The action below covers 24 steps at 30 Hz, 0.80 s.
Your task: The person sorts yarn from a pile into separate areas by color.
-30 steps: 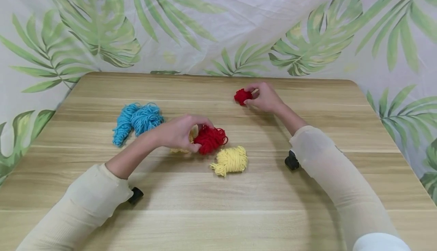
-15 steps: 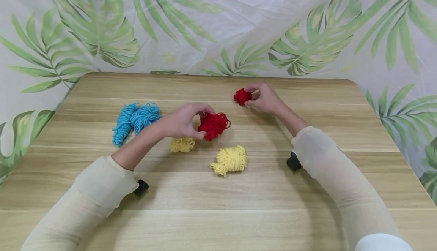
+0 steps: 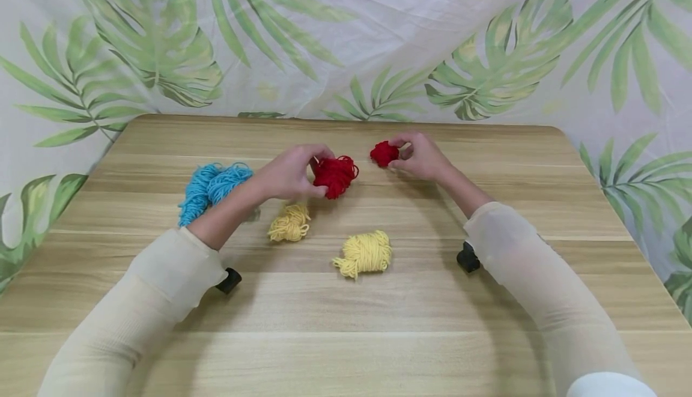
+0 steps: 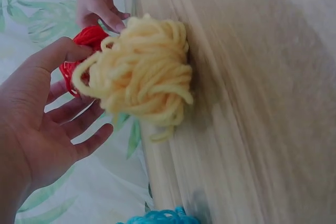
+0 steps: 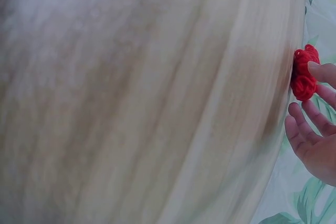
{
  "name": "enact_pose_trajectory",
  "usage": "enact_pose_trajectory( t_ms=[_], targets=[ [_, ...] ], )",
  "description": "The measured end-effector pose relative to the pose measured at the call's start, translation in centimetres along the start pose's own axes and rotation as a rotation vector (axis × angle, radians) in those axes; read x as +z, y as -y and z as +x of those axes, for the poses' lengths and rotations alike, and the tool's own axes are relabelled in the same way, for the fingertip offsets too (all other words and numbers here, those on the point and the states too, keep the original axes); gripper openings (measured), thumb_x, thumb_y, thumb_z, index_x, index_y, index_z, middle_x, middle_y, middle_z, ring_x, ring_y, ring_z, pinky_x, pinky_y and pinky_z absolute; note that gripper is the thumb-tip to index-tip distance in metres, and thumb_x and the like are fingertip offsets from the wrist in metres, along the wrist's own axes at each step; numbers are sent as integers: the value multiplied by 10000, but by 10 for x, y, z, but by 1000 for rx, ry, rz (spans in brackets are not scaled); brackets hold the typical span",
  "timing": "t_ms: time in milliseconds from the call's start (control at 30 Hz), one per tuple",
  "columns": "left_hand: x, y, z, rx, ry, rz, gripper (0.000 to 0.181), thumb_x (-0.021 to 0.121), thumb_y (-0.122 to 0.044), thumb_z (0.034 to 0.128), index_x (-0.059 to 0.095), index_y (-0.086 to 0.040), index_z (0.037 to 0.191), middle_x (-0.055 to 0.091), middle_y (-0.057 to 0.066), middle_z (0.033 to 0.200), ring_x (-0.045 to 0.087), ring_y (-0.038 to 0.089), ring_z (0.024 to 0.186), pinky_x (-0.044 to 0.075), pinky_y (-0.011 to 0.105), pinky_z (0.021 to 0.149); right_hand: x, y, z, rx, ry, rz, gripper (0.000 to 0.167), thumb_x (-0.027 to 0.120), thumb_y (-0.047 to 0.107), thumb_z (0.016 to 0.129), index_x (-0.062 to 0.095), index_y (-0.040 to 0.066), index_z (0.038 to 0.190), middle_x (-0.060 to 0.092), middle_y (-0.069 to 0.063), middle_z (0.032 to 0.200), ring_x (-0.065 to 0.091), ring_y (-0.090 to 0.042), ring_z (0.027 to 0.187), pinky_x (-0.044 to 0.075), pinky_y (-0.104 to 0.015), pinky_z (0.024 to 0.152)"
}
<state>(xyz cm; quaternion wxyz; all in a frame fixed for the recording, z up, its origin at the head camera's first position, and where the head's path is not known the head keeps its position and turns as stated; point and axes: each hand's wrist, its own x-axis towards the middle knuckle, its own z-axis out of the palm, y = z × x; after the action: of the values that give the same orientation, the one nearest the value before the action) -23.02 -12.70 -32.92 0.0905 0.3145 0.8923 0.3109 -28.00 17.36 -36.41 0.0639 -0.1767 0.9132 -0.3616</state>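
In the head view the left hand (image 3: pixel 289 173) holds a larger red yarn bundle (image 3: pixel 336 177) between thumb and fingers, above the table's middle. The right hand (image 3: pixel 423 157) pinches a smaller red bundle (image 3: pixel 384 154) at its right side, near the far edge; that bundle rests on the table. The left wrist view has the left hand (image 4: pixel 50 108) gripping red yarn (image 4: pixel 90 38), partly hidden behind a yellow bundle (image 4: pixel 149 72). In the right wrist view, the right hand's (image 5: pixel 317 135) thumb touches the small red bundle (image 5: pixel 304 74).
Two blue yarn bundles (image 3: pixel 201 190) lie at the left, partly behind the left forearm. A yellow bundle (image 3: pixel 289 223) lies below the left hand and another yellow one (image 3: pixel 366 253) nearer the front. A leaf-print cloth (image 3: pixel 378 36) hangs behind the wooden table (image 3: pixel 346 349).
The left hand has carried the larger red bundle up and away toward the far edge, uncovering the yellow bundle beneath it. The right hand and small red bundle have hardly moved.
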Motion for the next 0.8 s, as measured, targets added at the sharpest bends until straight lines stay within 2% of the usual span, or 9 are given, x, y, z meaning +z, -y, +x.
enact_pose_trajectory(
  t_ms=[233, 600, 800],
  targets=[
    [-2, 9, 11, -22, -43, 3, 519, 800, -49, 787, 617, 67, 1259, 683, 197, 1113, 641, 299, 965, 553, 402, 815, -1, 0, 0, -9, 0, 1, 456, 781, 22, 892, 632, -72, 1313, 617, -265, 1290, 668, -415, 1075, 539, -488, 976],
    [-1, 15, 31, -106, -45, 37, 544, 803, -78, 795, 601, 47, 1284, 656, 227, 1187, 631, 313, 1007, 544, 430, 871, -1, -2, -2, -25, -13, 9, 455, 791, 11, 884, 636, -85, 1301, 620, -276, 1276, 674, -424, 1054, 542, -492, 979],
    [1, 17, 40, -117, -45, 68, 554, 809, -95, 802, 598, 37, 1297, 662, 227, 1199, 642, 312, 1043, 548, 430, 894, -5, -4, -7, -26, -7, 2, 454, 775, 26, 896, 638, -71, 1318, 619, -279, 1281, 668, -418, 1062, 533, -497, 971]
  ],
)
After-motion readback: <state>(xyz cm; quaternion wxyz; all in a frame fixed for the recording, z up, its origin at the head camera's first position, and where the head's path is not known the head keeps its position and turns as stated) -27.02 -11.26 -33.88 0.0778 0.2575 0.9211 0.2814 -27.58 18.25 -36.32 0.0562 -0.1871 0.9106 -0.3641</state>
